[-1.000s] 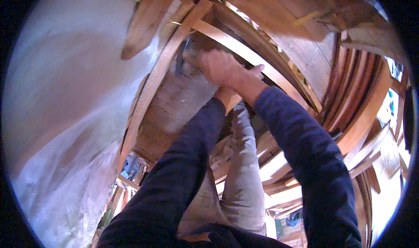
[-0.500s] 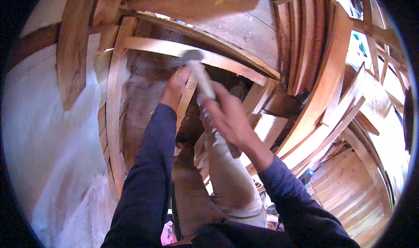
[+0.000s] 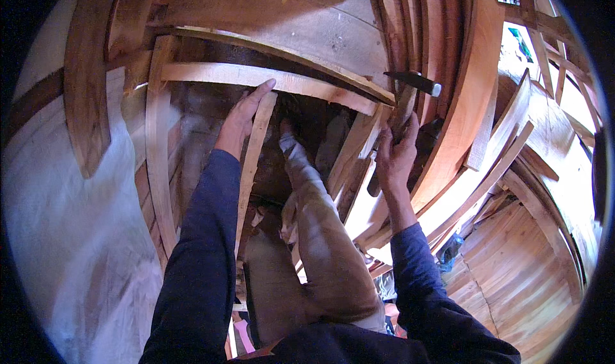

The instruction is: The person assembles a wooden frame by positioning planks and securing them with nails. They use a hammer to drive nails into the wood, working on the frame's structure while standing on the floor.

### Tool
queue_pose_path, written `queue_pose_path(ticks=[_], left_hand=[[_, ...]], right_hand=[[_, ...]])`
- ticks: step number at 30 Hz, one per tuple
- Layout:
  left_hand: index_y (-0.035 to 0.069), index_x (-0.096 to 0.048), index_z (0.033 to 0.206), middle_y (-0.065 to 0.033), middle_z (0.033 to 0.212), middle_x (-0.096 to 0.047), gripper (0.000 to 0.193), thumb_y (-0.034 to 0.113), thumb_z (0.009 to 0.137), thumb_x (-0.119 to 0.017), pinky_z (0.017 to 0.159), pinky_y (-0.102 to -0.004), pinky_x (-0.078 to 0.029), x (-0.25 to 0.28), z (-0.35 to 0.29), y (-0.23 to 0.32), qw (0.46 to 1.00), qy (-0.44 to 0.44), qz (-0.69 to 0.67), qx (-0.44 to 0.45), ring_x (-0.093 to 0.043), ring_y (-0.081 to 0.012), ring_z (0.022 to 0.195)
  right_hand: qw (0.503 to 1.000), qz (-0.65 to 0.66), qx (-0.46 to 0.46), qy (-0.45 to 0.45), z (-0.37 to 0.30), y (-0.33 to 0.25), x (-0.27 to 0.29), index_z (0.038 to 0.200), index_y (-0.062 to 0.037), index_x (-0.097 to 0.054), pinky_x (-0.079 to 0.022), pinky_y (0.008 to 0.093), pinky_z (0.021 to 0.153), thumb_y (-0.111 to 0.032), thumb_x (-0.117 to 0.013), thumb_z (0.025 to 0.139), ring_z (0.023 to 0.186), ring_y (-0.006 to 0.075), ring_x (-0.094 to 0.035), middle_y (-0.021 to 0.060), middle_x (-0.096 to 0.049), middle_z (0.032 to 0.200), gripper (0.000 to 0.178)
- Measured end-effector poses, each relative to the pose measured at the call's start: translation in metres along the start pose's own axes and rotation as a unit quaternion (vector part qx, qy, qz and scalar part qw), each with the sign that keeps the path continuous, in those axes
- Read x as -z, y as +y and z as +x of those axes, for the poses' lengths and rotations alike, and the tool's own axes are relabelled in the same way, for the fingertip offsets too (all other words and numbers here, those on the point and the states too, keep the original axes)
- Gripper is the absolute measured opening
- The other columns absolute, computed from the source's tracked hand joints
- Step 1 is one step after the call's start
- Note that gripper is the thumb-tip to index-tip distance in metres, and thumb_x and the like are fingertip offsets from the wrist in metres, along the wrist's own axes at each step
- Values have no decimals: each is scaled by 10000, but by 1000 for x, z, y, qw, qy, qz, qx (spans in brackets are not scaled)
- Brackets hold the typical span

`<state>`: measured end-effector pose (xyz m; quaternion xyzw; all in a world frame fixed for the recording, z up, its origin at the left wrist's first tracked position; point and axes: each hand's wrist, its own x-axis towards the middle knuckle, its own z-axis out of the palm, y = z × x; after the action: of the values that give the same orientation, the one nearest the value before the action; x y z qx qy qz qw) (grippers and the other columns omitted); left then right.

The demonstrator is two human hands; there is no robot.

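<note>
My right hand [image 3: 398,151] is wrapped round the wooden handle of a hammer [image 3: 413,82], its dark metal head raised at the right. At the middle, my left hand [image 3: 242,117] grips the upper end of a narrow wooden strip [image 3: 256,146]. Its fingertips rest against a pale crosspiece [image 3: 218,74] of the wooden frame. The strip's top end meets the underside of that crosspiece. A longer upright [image 3: 159,140] stands at the frame's left side, and a shorter one [image 3: 359,147] at its right.
Several curved planks [image 3: 442,56] lean together at the upper right. A whitish sheet [image 3: 77,236] hangs at the left beside a pointed board [image 3: 86,95]. Planking [image 3: 512,274] spreads at the lower right. My legs [image 3: 333,249] reach into the frame's opening.
My right hand has swung the hammer away from the crosspiece, up and to the right. The left hand stays at the strip's top end. The whole view has shifted slightly.
</note>
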<state>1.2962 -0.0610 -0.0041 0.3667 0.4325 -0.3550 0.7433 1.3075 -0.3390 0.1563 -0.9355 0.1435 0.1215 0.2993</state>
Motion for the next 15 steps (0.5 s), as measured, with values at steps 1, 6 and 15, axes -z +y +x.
queue_pose_path(ticks=[1, 6, 15], left_hand=[[-15, -402, 1363, -149, 1358, -456, 918, 504, 710, -785, 1023, -383, -384, 7, 8, -6, 1000, 20, 5, 2, -441, -255, 1225], [35, -482, 1232, -105, 1148, -521, 773, 537, 716, -765, 862, -347, -426, 11, 13, -10, 999, 39, 12, -26, -488, -210, 1016], [81, -593, 958, -48, 755, -608, 528, 549, 752, -727, 578, -276, -497, 2, 0, -4, 999, 28, 7, -40, -572, -148, 626]], right_hand=[[1000, -6, -5, -3, -1, 2, -3, 1389, 16, -266, -481, 430, 840, -115, -553, 921, 1044, 436, -596, 335, -576, 1108, 564], [996, -51, -21, -68, -17, 19, -4, 1377, 15, -313, -503, 388, 773, -108, -540, 927, 910, 366, -653, 272, -633, 1008, 519], [993, -29, -92, -70, -26, 8, -15, 1404, -19, -272, -490, 430, 830, -94, -521, 929, 1051, 424, -602, 328, -582, 1120, 542]])
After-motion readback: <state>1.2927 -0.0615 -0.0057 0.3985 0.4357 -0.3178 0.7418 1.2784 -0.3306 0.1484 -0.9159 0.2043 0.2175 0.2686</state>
